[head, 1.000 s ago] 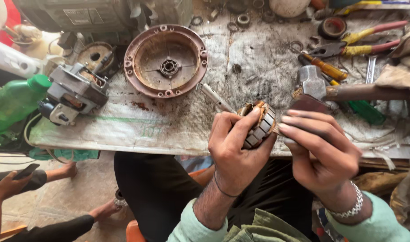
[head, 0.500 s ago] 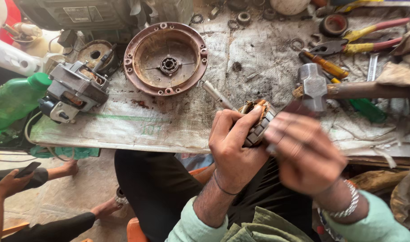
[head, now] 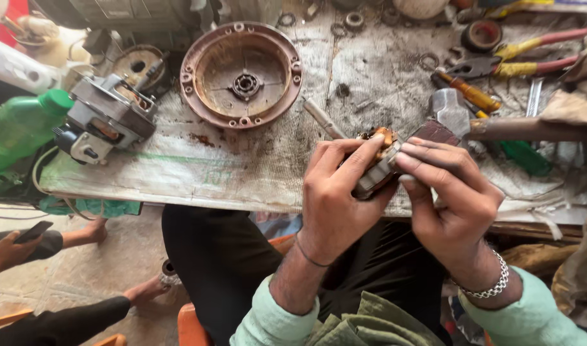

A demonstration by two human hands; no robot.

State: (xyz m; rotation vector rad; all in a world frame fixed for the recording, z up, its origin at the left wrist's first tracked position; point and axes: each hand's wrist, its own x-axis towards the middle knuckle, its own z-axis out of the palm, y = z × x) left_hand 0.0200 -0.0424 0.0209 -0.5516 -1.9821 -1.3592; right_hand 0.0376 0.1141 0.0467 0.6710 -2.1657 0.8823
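Over the near edge of the workbench [head: 197, 182], both hands meet on a small motor armature [head: 375, 172]. Left hand [head: 337, 202]: fingers wrapped around the laminated core from the left, thumb and forefinger reaching over its top, clamped on it. Right hand [head: 452, 202]: fingers closed over the right end of the armature, pressing a dark reddish-brown flat piece [head: 436, 133] against it; whether that piece is abrasive paper or something else cannot be told. Armature shaft [head: 323, 119] sticks out up and to the left, tilted, clear of the bench cloth. Copper windings show at the top between the two hands.

Bench contents, all apart from the hands: round rust-brown motor end cover [head: 241, 74] with a central bearing, lying open side up, upper middle. Grey motor assembly [head: 107, 118] at left, just beside a green plastic bottle [head: 21, 128]. Hammer [head: 498, 127] lying flat at right, head near the right hand. Pliers with yellow and red grips [head: 524, 54] at upper right; screwdriver with orange handle [head: 473, 95] below them.

Lower left: another person's hand holding a phone [head: 32, 232].
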